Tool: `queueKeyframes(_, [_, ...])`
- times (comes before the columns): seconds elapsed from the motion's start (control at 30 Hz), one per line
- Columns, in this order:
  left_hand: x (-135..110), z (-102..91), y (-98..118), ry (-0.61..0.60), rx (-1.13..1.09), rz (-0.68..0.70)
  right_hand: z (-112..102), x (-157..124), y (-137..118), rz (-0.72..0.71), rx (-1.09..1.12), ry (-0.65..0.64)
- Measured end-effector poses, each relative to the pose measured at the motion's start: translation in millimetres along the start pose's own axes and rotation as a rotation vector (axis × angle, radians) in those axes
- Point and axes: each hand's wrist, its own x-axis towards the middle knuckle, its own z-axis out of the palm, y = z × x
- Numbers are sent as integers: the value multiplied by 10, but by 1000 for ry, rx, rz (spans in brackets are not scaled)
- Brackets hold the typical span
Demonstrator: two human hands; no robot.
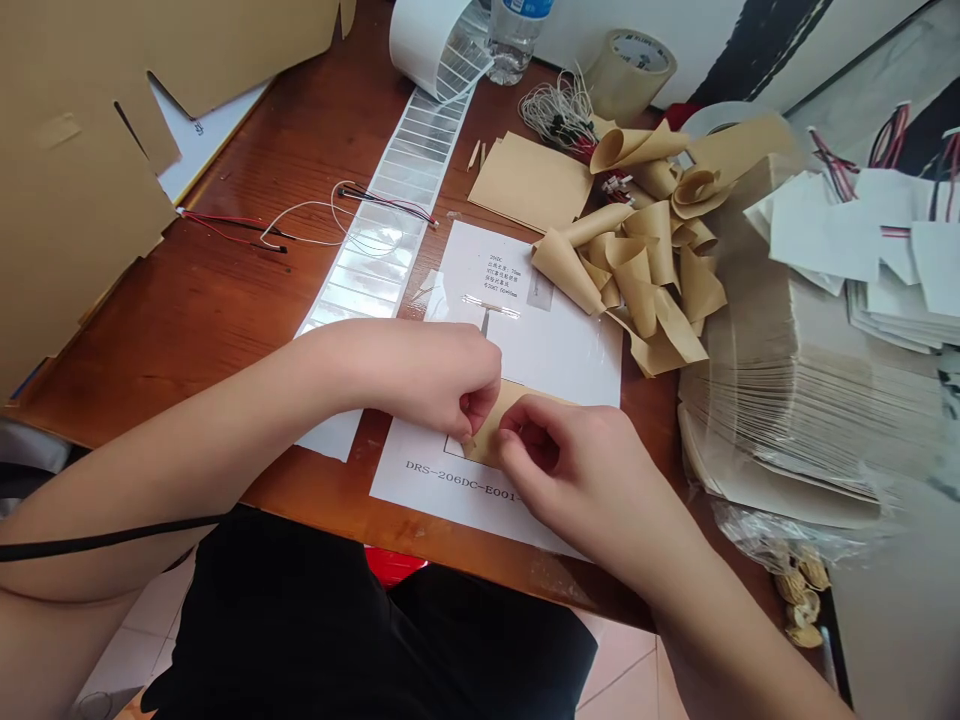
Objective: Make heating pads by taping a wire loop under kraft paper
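Observation:
A brown paper piece (pixel 491 425) lies on a white printed sheet (pixel 420 470), partly hidden under my hands. My left hand (pixel 442 375) reaches over the sheet from the left, its fingers curled and their tips pinched at the brown piece's near left corner. A small tan bit shows at those fingertips. Just to the right, my right hand (pixel 577 455) is closed, thumb and forefinger together at the brown piece's edge; whether anything is between them is hidden. The sheet bears a printed outline and lettering, with clear tape across its middle.
Left of the sheet runs a strip of silvery labels (pixel 375 240) from a roll (pixel 431 45), with thin wires (pixel 390 205) across it. Curled brown papers (pixel 637 250), flat brown sheets (pixel 532 180) and a tape roll (pixel 630 70) stand behind. A cardboard stack (pixel 787 400) borders the right, a carton (pixel 82 200) the left.

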Motion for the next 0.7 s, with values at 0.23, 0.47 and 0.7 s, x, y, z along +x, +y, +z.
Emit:
queueKeyframes(0.23, [28, 50, 38, 26, 10, 14, -55, 46, 24, 39, 180, -161])
queueKeyframes(0.47, [65, 90, 44, 73, 83, 67, -37, 87, 42, 126, 236, -145])
queueKeyframes(0.7, [93, 44, 57, 101, 133, 104, -73, 103, 113, 76, 196, -207])
